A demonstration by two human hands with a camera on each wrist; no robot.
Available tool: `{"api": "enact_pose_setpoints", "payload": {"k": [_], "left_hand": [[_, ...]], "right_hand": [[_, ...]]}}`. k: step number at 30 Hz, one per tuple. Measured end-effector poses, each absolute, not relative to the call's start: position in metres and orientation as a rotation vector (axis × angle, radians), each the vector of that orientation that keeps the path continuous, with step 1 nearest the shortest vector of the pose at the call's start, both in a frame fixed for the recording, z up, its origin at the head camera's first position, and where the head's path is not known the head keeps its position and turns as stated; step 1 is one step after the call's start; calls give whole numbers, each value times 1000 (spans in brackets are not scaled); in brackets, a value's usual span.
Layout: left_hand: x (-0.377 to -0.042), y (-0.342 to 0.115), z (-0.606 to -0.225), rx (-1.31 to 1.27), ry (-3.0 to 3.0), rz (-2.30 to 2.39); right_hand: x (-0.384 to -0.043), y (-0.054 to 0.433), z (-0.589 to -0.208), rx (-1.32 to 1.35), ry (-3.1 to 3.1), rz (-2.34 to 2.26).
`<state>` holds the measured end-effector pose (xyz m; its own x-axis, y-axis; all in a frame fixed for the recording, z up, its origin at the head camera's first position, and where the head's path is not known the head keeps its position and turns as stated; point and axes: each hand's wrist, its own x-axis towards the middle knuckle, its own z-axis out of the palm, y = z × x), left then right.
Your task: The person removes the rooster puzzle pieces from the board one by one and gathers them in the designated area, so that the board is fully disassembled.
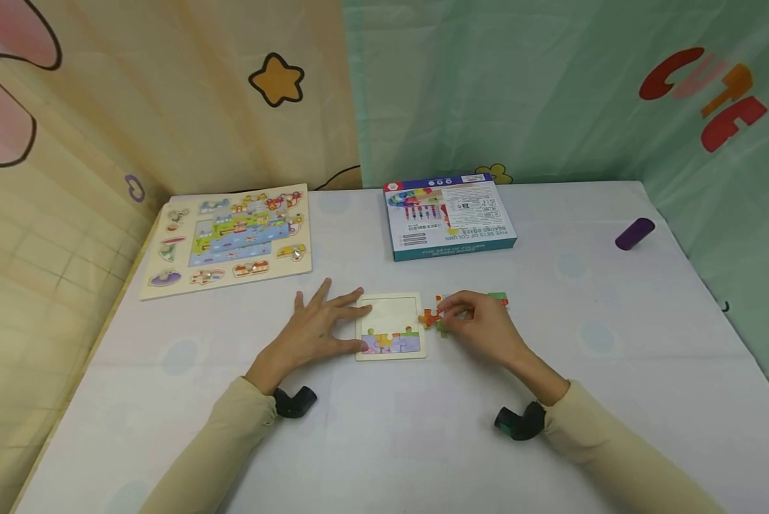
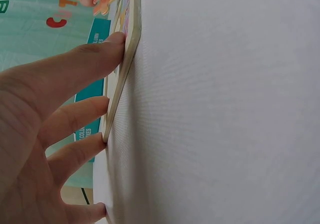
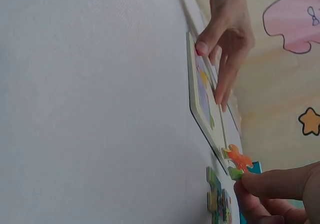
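A shallow wooden puzzle tray [image 1: 390, 310] lies on the table in front of the person. Joined purple and yellow puzzle pieces [image 1: 390, 344] fill its near part; the far part is bare. The left hand [image 1: 316, 330] has its fingers spread, with the thumb and some fingertips touching the tray's left side. Just off the tray's right edge, the right hand [image 1: 483, 325] pinches an orange puzzle piece [image 3: 239, 158] with green on it between thumb and fingertips. More puzzle pieces [image 1: 500, 297] lie partly hidden beneath and behind the right hand.
A wooden peg board [image 1: 230, 275] with pictures and flat pieces on it lies at the back left. A boxed bead set [image 1: 451, 218] sits at the back middle. To the far right lies a purple cylinder [image 1: 635, 233]. Curtains [image 1: 487, 86] hang behind the table.
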<state>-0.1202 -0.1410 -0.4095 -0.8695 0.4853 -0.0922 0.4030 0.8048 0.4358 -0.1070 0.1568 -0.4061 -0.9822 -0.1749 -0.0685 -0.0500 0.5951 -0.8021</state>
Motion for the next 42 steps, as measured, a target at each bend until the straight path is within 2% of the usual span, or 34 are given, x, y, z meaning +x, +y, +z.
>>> {"api": "enact_pose_setpoints", "payload": {"k": [27,42], "left_hand": [[-120,-142,-410,694,2789,627],[-120,-141,-410,690,2780,619]], "right_hand": [[-91,245,-405,118,2734,-1233],[-90,250,-411,29,2839,-1151]]}}
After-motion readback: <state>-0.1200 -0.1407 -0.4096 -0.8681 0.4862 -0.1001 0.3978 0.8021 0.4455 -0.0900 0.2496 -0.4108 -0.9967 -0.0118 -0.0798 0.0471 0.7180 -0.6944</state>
